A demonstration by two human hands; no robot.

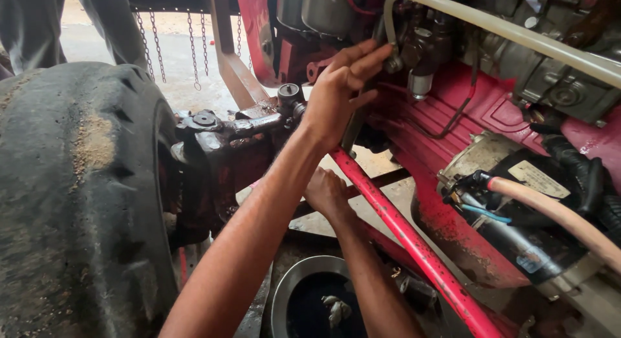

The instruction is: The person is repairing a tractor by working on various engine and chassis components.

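Left hand (339, 95) up, right hand (326, 192) half-hidden

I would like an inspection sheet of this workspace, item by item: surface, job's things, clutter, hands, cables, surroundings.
Surface: sandy concrete ground, seen between the machine parts.
Job's things: red engine block; dark fitting at the end of a beige metal pipe; red steering rod.
Clutter: round metal pan with dark liquid, below the arms.
Hands: left hand raised, fingertips on the fitting; right hand lower, reaching behind the red rod, its grip hidden.
Cables: beige hose, black corrugated hose, thin blue wire near the starter motor.
Surroundings: large dusty tyre; hanging chains; another person's legs.
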